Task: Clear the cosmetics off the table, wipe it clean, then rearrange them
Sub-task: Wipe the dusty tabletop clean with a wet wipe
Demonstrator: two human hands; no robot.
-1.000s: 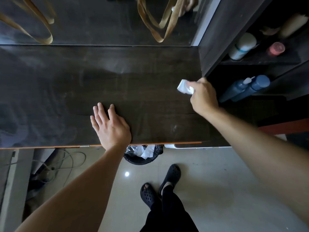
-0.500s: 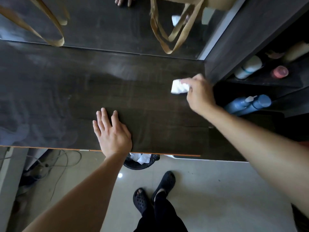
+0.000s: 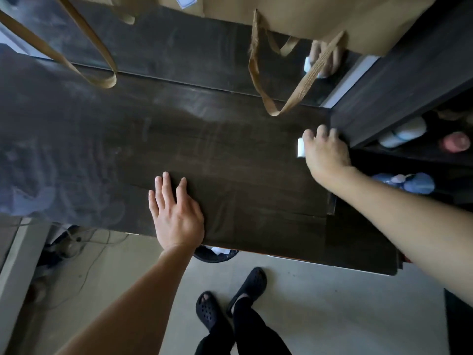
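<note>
The dark wooden table (image 3: 230, 160) fills the middle of the head view, streaked with dust at the left. My left hand (image 3: 176, 213) lies flat on it near the front edge, fingers apart. My right hand (image 3: 325, 152) presses a small white wipe (image 3: 301, 147) onto the table's far right end, against the dark shelf unit (image 3: 399, 80). On the shelves stand cosmetics: a white bottle (image 3: 404, 133), a pink-capped jar (image 3: 455, 141) and blue bottles (image 3: 409, 181).
A brown paper bag (image 3: 294, 19) with strap handles hangs over the mirror (image 3: 179, 47) at the table's back. A black waste bin (image 3: 217, 254) stands under the front edge. Cables lie on the floor at the left. My feet in black clogs stand below.
My right hand has slid the wipe farther back and right, up against the shelf unit. The left hand has stayed flat in place. The view has tilted up, showing more bag.
</note>
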